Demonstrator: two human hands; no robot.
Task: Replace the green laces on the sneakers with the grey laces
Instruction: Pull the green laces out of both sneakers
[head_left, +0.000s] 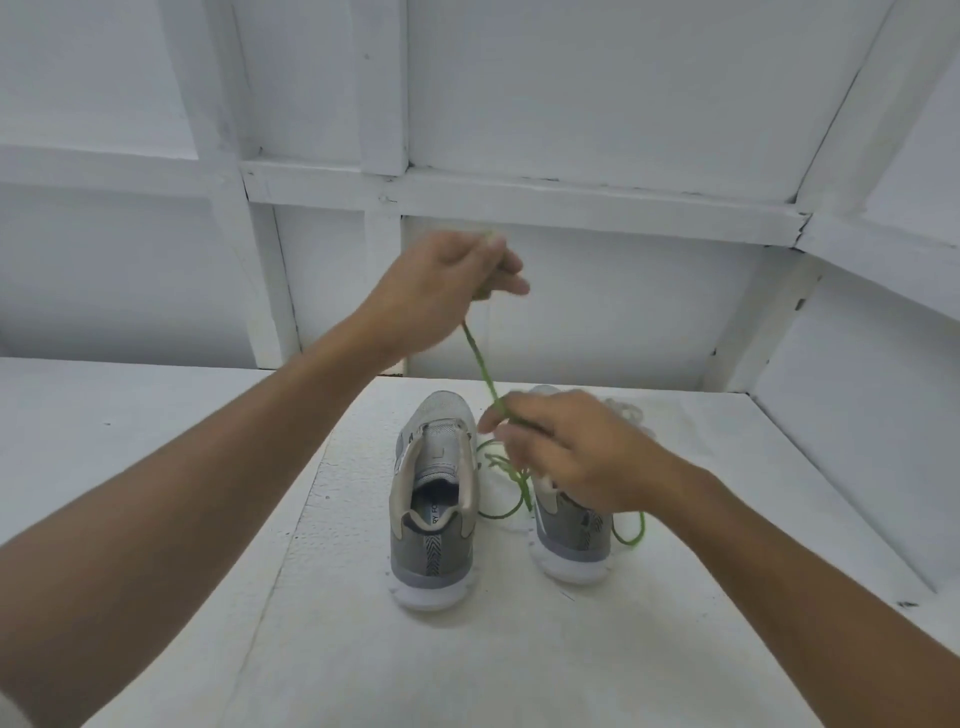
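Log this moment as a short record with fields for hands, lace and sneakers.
left hand: raised, grips the green lace at its upper end
right hand: pinches the green lace lower down, over the right sneaker
green lace: taut between the hands; loose loops lie on the table by the right sneaker
left sneaker: upright, no lace visible
right sneaker: upright, front hidden by the right hand

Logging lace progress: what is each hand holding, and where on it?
Both grip the thin green shoelace: left hand its raised upper part, right hand lower down.
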